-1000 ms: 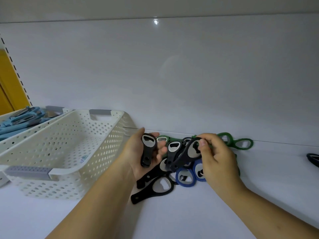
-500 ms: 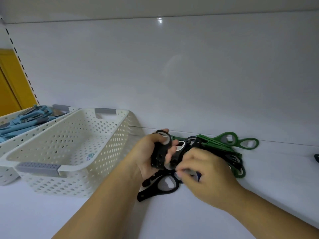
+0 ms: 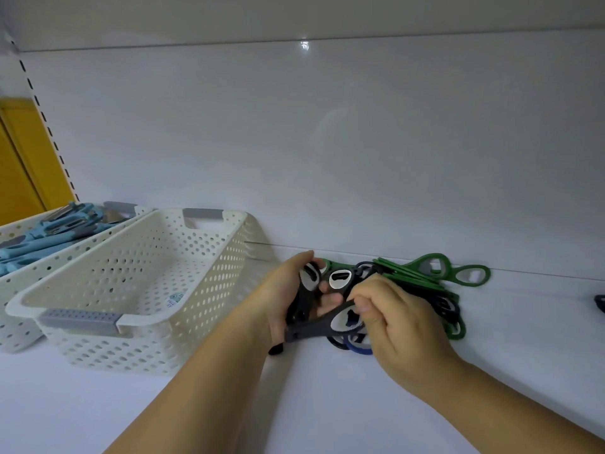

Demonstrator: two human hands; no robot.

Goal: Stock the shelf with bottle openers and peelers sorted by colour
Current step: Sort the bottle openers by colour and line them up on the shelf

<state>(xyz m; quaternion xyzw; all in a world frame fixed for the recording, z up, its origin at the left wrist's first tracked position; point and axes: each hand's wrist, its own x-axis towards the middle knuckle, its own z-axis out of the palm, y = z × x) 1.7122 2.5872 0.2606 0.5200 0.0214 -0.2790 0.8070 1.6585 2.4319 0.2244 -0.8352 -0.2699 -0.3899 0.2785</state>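
Here, white shelf (image 3: 98, 407) bears a perforated basket (image 3: 183, 339).

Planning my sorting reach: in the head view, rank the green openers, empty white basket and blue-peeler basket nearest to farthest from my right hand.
1. Green openers, just behind the right hand.
2. Empty white basket, to the left.
3. Blue-peeler basket, far left.
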